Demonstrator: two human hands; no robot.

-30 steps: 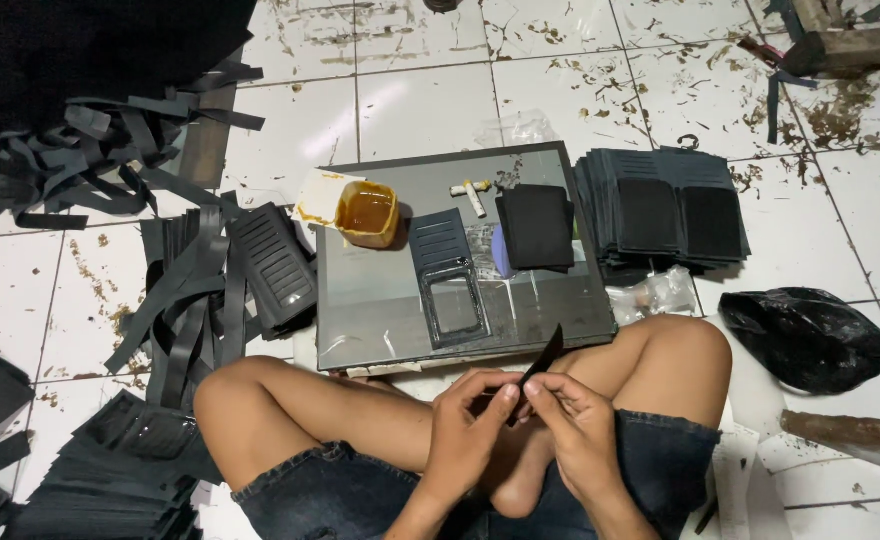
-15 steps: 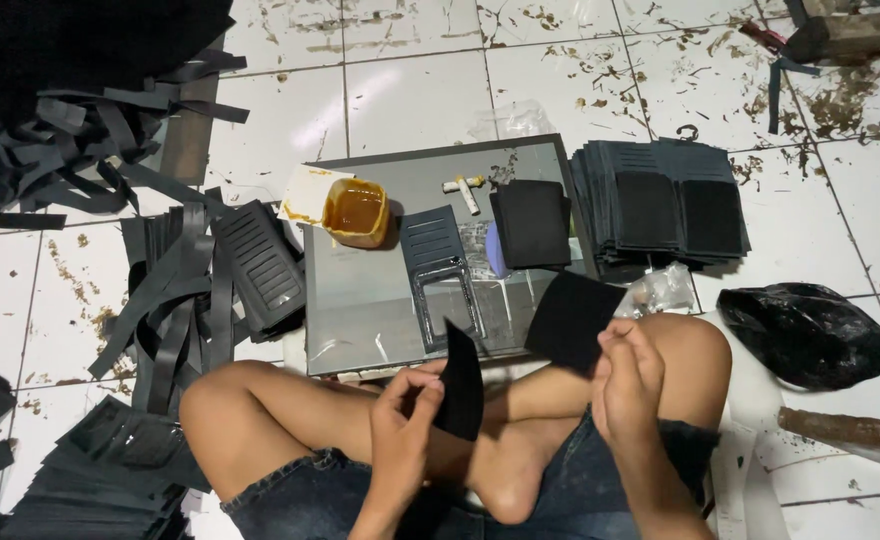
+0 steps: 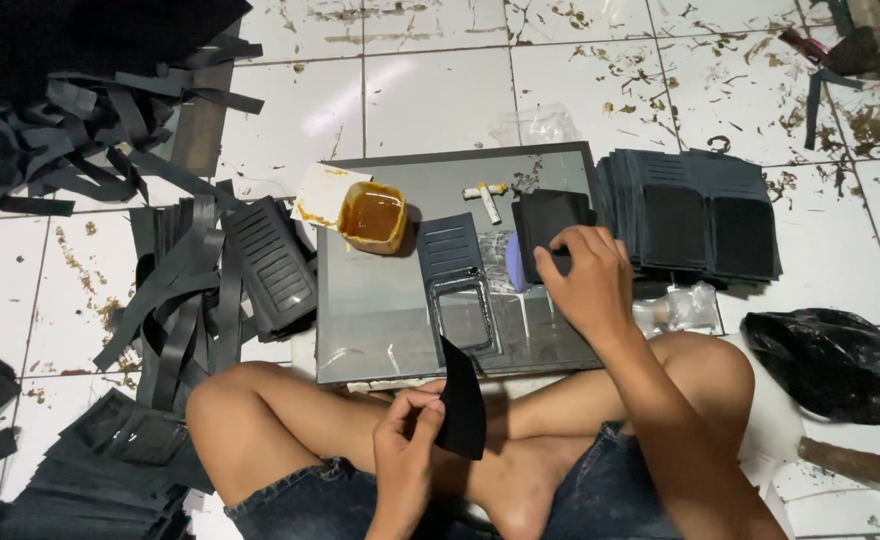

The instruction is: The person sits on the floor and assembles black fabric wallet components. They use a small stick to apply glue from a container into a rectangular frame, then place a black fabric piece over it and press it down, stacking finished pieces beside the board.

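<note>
head camera, looking steeply down, close over lap and floor (image 3: 440,90)

Matt black leather piece (image 3: 460,400) — glossy glass slab (image 3: 380,310).

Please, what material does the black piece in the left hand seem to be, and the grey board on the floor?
Black piece: thin, matte, probably leather or imitation leather; it curves in the left hand.
Grey board: looks like glass or polished metal; its smooth surface shows reflections.

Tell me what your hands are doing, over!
Left hand holds black piece. Right hand on black stack. Glue tub nearby, nothing blocking.
</note>
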